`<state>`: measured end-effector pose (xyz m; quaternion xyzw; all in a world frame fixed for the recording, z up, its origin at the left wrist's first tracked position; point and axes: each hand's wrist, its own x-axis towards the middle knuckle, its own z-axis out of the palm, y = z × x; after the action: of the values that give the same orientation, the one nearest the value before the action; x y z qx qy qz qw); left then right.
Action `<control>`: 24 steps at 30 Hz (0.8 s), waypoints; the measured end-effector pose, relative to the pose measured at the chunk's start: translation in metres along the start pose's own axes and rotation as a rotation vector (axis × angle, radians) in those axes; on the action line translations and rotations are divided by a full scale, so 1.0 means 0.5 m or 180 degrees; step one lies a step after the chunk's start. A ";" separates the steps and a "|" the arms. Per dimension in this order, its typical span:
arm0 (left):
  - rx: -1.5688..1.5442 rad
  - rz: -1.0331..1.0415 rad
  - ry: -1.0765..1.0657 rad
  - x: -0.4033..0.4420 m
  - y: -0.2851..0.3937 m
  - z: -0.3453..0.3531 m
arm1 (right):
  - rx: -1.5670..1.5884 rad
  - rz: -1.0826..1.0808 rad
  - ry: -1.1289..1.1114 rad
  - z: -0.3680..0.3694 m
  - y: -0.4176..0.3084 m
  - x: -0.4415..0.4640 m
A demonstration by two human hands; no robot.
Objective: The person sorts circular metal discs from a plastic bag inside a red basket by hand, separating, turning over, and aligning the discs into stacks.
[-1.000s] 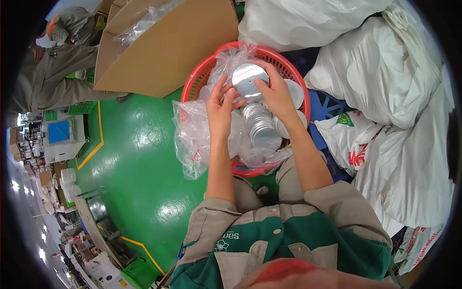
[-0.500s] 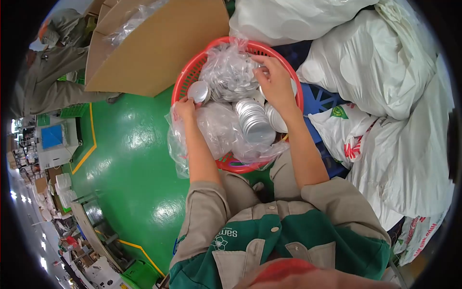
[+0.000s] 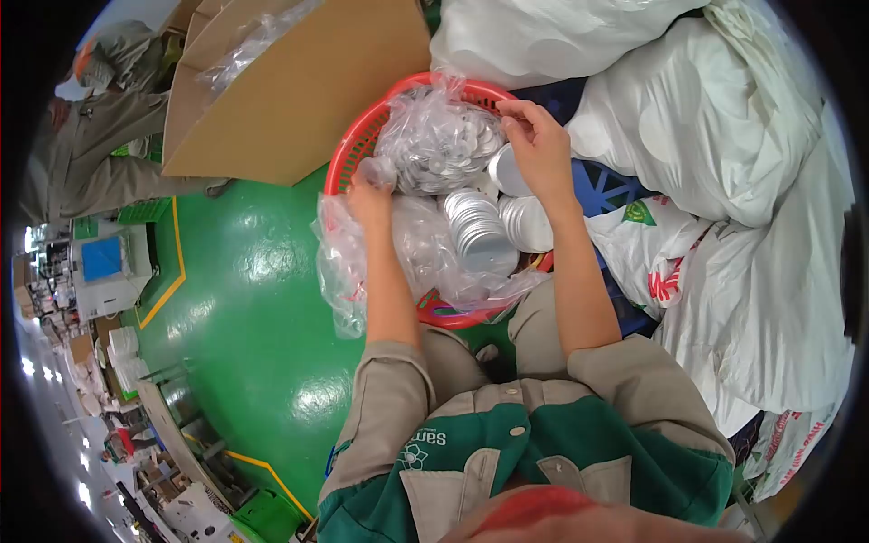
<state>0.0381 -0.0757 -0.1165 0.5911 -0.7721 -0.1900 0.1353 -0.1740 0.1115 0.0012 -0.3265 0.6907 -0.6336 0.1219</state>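
My left hand (image 3: 369,197) is closed on a round silvery metal disc (image 3: 380,170), tipped so its face shows only partly, over the left side of a red plastic basket (image 3: 340,163). Over the right rim hangs my right hand (image 3: 543,154), its fingers curved and apart, with nothing visible between them. Below it sit a disc stack (image 3: 509,172) and another stack (image 3: 529,224). A longer row of overlapping discs (image 3: 480,235) lies mid-basket. Behind it is a clear plastic bag (image 3: 439,136) full of small silvery pieces. Crumpled clear plastic (image 3: 412,240) spills over the basket's left edge.
A large cardboard box (image 3: 299,100) stands beyond the basket. White stuffed sacks (image 3: 697,118) crowd the right, beside blue plastic crating (image 3: 606,185). Green floor (image 3: 244,271) with yellow lines extends left. Another person (image 3: 118,136) is at the far left.
My left hand has turned and shifted slightly right, tilting the disc. My right hand has moved right, away from the bag of small pieces, uncovering more of the disc stacks.
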 end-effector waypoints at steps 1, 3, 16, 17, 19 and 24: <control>0.0172 0.0158 0.0443 0.000 0.013 -0.003 | -0.0034 -0.0004 0.0028 -0.007 -0.001 0.003; 0.0255 0.1000 0.1298 -0.008 0.058 -0.026 | 0.0072 -0.0021 0.0254 -0.012 -0.005 0.004; -0.0862 0.1520 0.0549 -0.038 0.158 0.118 | 0.0676 0.0375 0.0303 -0.020 -0.003 0.012; -0.0973 0.1431 0.0729 -0.022 0.158 0.103 | 0.0690 0.0389 0.0294 -0.018 -0.001 0.010; -0.1290 0.1188 0.1009 0.005 0.152 0.092 | 0.0677 0.0410 0.0247 -0.018 -0.003 0.011; -0.2681 0.0326 0.0589 0.022 0.150 0.089 | 0.0592 0.0465 0.0097 -0.026 -0.004 0.012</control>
<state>-0.0488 -0.0634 -0.1224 0.4597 -0.6402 -0.4277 0.4426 -0.1855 0.1181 0.0065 -0.2529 0.6526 -0.6893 0.1870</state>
